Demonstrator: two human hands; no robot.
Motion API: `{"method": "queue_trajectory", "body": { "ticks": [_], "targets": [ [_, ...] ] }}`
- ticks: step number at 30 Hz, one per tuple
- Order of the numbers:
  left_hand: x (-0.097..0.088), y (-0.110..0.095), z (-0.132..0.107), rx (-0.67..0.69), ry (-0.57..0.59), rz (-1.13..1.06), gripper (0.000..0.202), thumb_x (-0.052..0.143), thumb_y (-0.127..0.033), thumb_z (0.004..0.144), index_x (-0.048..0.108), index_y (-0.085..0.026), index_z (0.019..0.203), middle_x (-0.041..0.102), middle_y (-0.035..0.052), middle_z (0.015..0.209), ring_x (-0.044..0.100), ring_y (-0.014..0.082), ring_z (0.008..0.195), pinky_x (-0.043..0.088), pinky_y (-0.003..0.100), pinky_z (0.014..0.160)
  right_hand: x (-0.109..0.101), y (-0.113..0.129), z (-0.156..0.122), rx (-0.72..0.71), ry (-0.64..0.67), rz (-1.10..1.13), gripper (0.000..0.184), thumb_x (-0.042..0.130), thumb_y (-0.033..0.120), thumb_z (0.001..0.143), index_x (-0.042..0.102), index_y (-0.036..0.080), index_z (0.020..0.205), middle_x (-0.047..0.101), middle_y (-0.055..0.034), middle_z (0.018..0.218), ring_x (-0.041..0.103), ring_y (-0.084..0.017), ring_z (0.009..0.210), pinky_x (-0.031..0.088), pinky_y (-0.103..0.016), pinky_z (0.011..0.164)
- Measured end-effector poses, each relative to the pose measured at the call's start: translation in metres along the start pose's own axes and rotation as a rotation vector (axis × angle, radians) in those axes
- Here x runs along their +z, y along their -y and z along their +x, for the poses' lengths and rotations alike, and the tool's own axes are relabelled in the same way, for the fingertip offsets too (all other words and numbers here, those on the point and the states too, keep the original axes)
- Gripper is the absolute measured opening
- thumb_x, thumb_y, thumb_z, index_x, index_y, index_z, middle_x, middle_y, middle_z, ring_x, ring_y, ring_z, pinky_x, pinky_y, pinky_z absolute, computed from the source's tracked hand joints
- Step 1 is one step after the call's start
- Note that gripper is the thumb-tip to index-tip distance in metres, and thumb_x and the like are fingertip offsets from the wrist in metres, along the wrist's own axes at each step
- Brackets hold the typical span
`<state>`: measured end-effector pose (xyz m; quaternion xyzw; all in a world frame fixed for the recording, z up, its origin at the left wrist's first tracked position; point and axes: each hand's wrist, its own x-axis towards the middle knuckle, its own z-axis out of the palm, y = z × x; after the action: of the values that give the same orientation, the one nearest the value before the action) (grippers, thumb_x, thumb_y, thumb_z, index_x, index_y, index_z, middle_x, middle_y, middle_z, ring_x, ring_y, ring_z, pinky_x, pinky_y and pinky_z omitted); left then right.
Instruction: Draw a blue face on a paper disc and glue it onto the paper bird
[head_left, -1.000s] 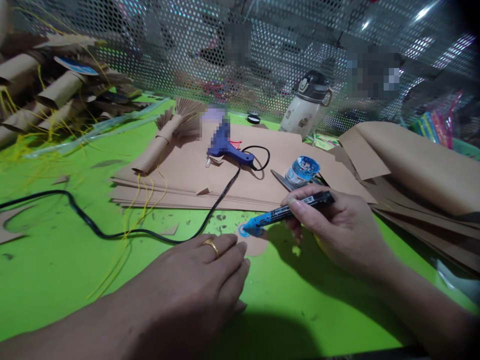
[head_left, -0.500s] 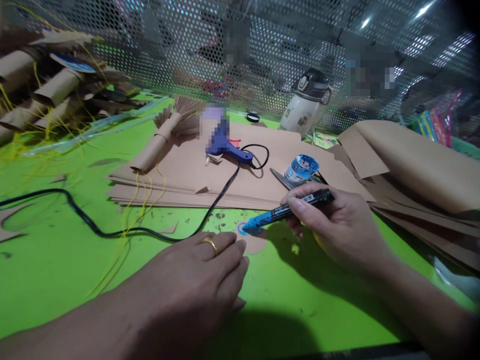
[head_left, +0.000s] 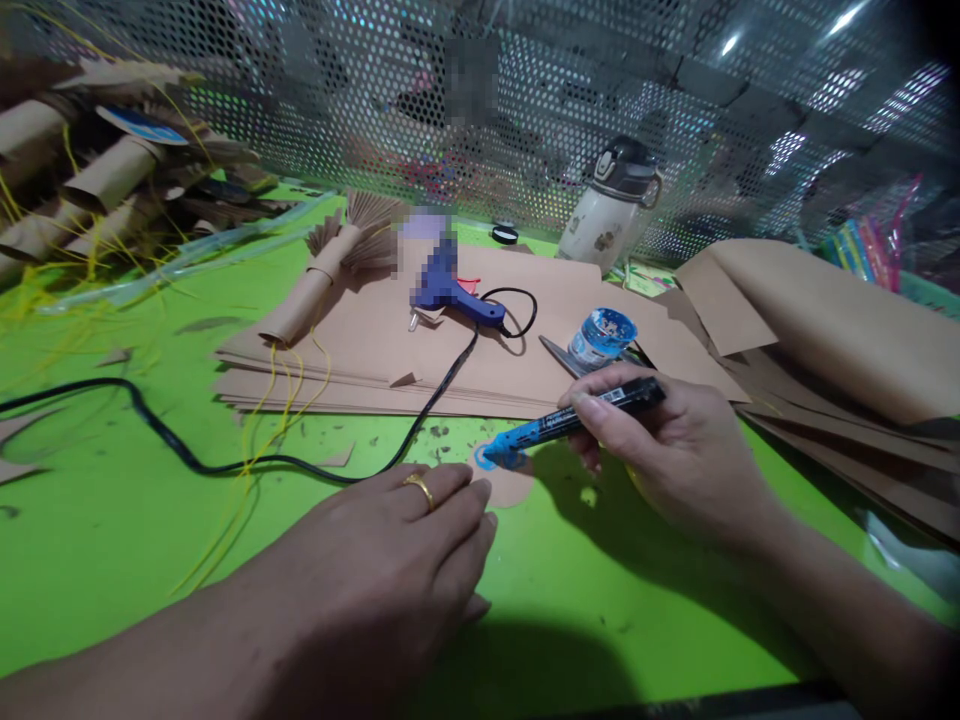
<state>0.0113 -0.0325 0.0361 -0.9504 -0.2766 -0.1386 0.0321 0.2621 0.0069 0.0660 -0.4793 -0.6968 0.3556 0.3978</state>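
Fingers point(head_left: 596, 408) of our right hand point(head_left: 664, 445) pinch the black marker point(head_left: 561, 424), its blue-smeared end slanting down onto the small tan paper piece point(head_left: 514, 491), while those of our left hand point(head_left: 409, 545) lie flat and close together, tips at the piece's left rim. That piece lies on the green desk point(head_left: 120, 570), on the near-edge side of the brown paper stack point(head_left: 352, 372). We judge the step in hand to be inking at the blue ring point(head_left: 478, 454) on it; the next move seems to call for a steady tip and a light press, lest the paper slide. Against the frame half a second ago, our hands and marker are nearly unmoved; whether the blue has spread, we cannot tell.
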Motion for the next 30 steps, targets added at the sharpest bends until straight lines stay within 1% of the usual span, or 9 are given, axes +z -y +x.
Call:
{"method": "queue_trajectory", "body": {
  "ticks": [5,8,12,14,18,21,26,30],
  "targets": [
    [-0.0004,-0.0003,-0.0009,-0.015,-0.004,0.000,0.021,0.062,-0.024,0.100,0.076,-0.016,0.113,0.078,0.0118,0.123,0.071,0.0309,0.116,0.056,0.043,0.103,-0.0005,-0.0020,0.0011,-0.016,0.025,-0.047,0.018,0.068,0.033,0.098,0.071,0.020,0.086,0.068,-0.0004,0.064,0.063,-0.015,0.055,0.052,-0.028,0.055],
    [-0.0009,0.0005,-0.0007,-0.002,0.016,0.022,0.023,0.059,-0.024,0.102,0.076,-0.016,0.115,0.077,0.0119,0.126,0.070,0.0311,0.117,0.055,0.044,0.104,-0.0010,-0.0027,0.0011,0.006,0.015,-0.026,0.021,0.068,0.037,0.099,0.071,0.020,0.088,0.067,0.0008,0.062,0.061,-0.014,0.053,0.050,-0.027,0.052],
    [0.0003,0.0023,-0.0005,0.033,-0.001,0.027,0.024,0.056,-0.025,0.104,0.075,-0.014,0.115,0.077,0.0135,0.123,0.069,0.0312,0.116,0.056,0.043,0.102,-0.0026,-0.0024,-0.0003,0.022,0.004,-0.008,0.022,0.070,0.037,0.098,0.071,0.019,0.085,0.064,0.0018,0.060,0.058,-0.012,0.050,0.048,-0.025,0.050],
    [0.0004,0.0024,-0.0005,0.022,-0.015,0.019,0.023,0.058,-0.024,0.103,0.076,-0.015,0.114,0.077,0.0128,0.122,0.070,0.0303,0.116,0.057,0.041,0.100,-0.0038,-0.0032,-0.0009,0.034,-0.001,-0.002,0.024,0.070,0.039,0.099,0.071,0.019,0.085,0.064,0.0019,0.059,0.057,-0.012,0.049,0.048,-0.025,0.048],
    [-0.0015,0.0012,-0.0006,0.000,-0.003,0.007,0.023,0.058,-0.023,0.102,0.077,-0.017,0.114,0.077,0.0109,0.125,0.070,0.0297,0.115,0.056,0.041,0.101,-0.0044,-0.0061,-0.0006,0.031,-0.016,0.026,0.029,0.069,0.045,0.100,0.071,0.020,0.087,0.064,0.0019,0.059,0.059,-0.013,0.049,0.051,-0.026,0.050],
    [-0.0024,0.0012,-0.0007,0.016,-0.006,0.010,0.026,0.055,-0.024,0.104,0.077,-0.017,0.115,0.077,0.0108,0.126,0.071,0.0295,0.115,0.056,0.041,0.101,-0.0023,-0.0062,0.0002,0.026,-0.011,0.024,0.028,0.070,0.044,0.099,0.072,0.020,0.086,0.065,0.0014,0.060,0.059,-0.013,0.049,0.051,-0.026,0.049],
    [-0.0012,0.0021,-0.0002,0.037,0.000,0.033,0.030,0.049,-0.022,0.105,0.077,-0.014,0.114,0.077,0.0138,0.123,0.070,0.0318,0.114,0.057,0.045,0.100,0.0000,-0.0041,0.0009,0.025,0.025,0.030,0.020,0.070,0.037,0.098,0.072,0.019,0.089,0.066,0.0004,0.061,0.060,-0.014,0.051,0.051,-0.026,0.049],
    [-0.0024,0.0021,-0.0005,0.043,0.020,0.051,0.038,0.040,-0.021,0.108,0.076,-0.013,0.117,0.077,0.0143,0.126,0.070,0.0321,0.116,0.058,0.046,0.100,-0.0038,-0.0030,0.0018,0.020,-0.006,0.005,0.022,0.071,0.037,0.098,0.072,0.020,0.085,0.064,0.0021,0.058,0.058,-0.012,0.049,0.049,-0.025,0.048]
  ]
}}
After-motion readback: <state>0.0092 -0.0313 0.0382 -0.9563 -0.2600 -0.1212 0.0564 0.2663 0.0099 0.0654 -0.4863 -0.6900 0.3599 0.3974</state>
